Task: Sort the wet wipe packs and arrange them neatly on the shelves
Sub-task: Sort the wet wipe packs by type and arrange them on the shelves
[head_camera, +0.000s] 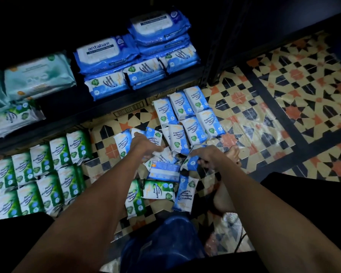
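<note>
Pale green packs (38,75): stacked at the left end of the shelf (114,99), kept with their own kind.
Pine Antibacterial Wipes block (41,174): green packs in tidy rows on the patterned tile floor (283,119), below the shelf; apparently sorted and waiting for a place.
antabax packs (104,54): dark blue, piled flat toward the shelf's right end, a taller pile of the same behind; smaller blue Fragrance packs lie along the front edge.
Left hand (144,144): reaching into the loose heap, resting on a blue Fragrance pack (122,144); fingers curl downward, but whether they actually grip it cannot be told.
Loose heap (163,170): unsorted blue packs lying at odd angles, with two stray Pine packs (158,189) at its near edge; the work remaining.
Fragrance Free Antibacterial Wipes block (189,115): blue packs in rows just beyond the heap, likely where the heap's blue packs are headed.
Right hand (207,156): fingers curled round the edge of a blue pack (191,162), holding it.
Bare foot (232,154): touching the right hand's far side.
</note>
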